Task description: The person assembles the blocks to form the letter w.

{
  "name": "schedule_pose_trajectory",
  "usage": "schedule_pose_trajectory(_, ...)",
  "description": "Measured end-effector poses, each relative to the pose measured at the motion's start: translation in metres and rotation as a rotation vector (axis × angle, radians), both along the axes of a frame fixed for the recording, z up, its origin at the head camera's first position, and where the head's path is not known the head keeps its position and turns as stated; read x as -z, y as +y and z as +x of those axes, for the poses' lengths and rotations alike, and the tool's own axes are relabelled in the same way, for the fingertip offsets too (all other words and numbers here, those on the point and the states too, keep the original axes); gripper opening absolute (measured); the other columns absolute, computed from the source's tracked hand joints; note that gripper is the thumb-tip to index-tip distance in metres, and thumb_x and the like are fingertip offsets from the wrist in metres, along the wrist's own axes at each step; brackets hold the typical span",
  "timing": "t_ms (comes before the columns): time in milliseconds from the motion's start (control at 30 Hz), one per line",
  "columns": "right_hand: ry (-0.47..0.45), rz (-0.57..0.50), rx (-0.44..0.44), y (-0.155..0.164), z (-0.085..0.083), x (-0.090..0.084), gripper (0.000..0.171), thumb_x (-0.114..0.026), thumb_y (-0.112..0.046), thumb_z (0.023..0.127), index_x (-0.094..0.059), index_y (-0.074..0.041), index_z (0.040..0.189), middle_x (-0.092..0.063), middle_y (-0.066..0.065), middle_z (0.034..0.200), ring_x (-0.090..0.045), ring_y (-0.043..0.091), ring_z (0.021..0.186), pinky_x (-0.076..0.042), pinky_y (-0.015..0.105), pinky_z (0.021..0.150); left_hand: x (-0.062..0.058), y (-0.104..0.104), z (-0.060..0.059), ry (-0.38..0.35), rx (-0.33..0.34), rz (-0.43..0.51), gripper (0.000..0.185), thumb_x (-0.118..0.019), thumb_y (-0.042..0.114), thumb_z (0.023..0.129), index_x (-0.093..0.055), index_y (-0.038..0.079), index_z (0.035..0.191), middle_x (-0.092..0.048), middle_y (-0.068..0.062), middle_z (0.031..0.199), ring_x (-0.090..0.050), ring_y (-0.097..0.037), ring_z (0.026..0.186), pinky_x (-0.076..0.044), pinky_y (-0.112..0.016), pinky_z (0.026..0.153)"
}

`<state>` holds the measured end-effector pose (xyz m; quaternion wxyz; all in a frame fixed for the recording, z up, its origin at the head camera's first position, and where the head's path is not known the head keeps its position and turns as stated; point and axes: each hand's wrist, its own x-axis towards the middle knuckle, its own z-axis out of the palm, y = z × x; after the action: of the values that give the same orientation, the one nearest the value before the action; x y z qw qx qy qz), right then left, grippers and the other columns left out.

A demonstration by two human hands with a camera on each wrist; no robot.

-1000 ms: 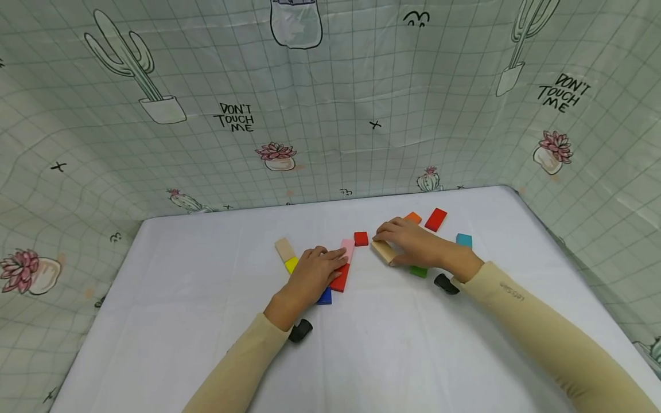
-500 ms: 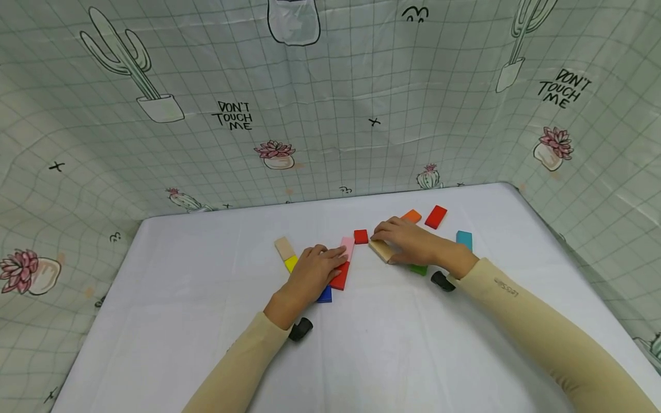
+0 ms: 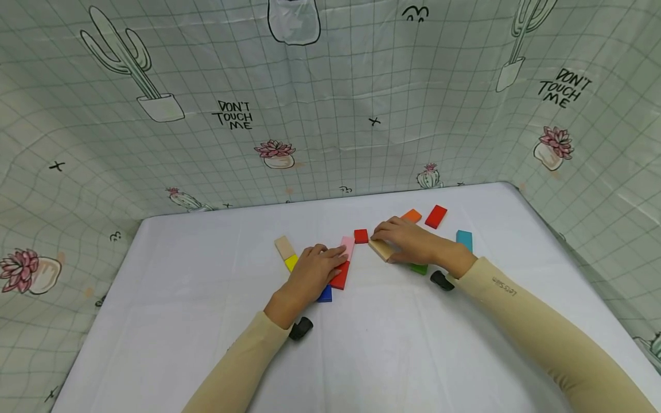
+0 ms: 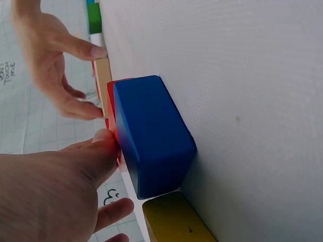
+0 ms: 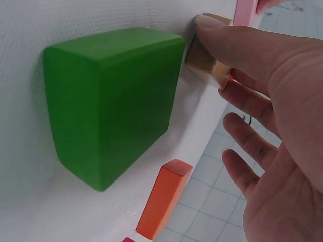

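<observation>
On the white table, my right hand [image 3: 415, 244] pinches a plain wooden block [image 3: 381, 250] between thumb and fingers, as the right wrist view also shows. A green block [image 5: 113, 101] stands just below that hand. My left hand [image 3: 311, 275] lies over a red block [image 3: 339, 280], thumb and fingers on it, some fingertips by the pink block [image 3: 348, 245] at its far end. Beside the left thumb stands a blue block [image 4: 154, 131], partly hidden by the hand in the head view. A small red block [image 3: 361, 236] lies between the two hands.
Left of the left hand lie a yellow block [image 3: 291, 263] and a pale wooden block [image 3: 284, 248], end to end. Beyond the right hand are an orange block [image 3: 412, 215], another red block [image 3: 436, 217] and a teal block [image 3: 464, 239]. A patterned curtain [image 3: 330, 115] hangs behind the table.
The right hand has shifted very slightly left with the wooden block, toward the small red block. The left hand keeps its place.
</observation>
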<state>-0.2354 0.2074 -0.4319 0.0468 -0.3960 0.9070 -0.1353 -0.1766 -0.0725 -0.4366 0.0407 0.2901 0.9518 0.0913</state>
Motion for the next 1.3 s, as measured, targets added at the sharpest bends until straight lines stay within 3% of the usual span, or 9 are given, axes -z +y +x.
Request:
schedule_pose_trajectory(467, -0.008, -0.022, 0.035, 0.006, 0.003, -0.003, 0.056, -0.089, -0.012, 0.087, -0.067, -0.001, 0.137, -0.064, 0.015, 0.141, -0.056, 0.038, 0.130, -0.048, 0.057, 0.110, 0.001, 0.002, -0.001, 0.002, -0.006, -0.010, 0.047, -0.067, 0.024, 0.105, -0.061, 0.016, 0.150, -0.055, -0.001, 0.159, -0.053, -0.032, 0.138, -0.042, -0.051, 0.119)
schedule_pose_trajectory(833, -0.033, -0.032, 0.119, 0.026, 0.017, -0.012, 0.053, -0.084, -0.009, 0.090, -0.065, 0.001, 0.139, -0.062, 0.018, 0.143, -0.052, 0.041, 0.137, -0.043, 0.061, 0.115, 0.001, 0.001, 0.001, 0.002, -0.005, 0.021, 0.046, -0.068, 0.022, 0.104, -0.062, 0.014, 0.149, -0.055, -0.002, 0.158, -0.053, -0.033, 0.137, -0.042, -0.051, 0.118)
schedule_pose_trajectory(1300, -0.019, -0.054, 0.164, 0.055, 0.037, -0.013, 0.049, -0.085, -0.012, 0.089, -0.068, 0.001, 0.133, -0.068, 0.015, 0.137, -0.058, 0.040, 0.128, -0.046, 0.061, 0.109, 0.000, 0.001, 0.001, 0.001, -0.004, 0.014, 0.046, -0.068, 0.022, 0.104, -0.063, 0.014, 0.149, -0.056, -0.003, 0.158, -0.053, -0.033, 0.137, -0.042, -0.052, 0.118)
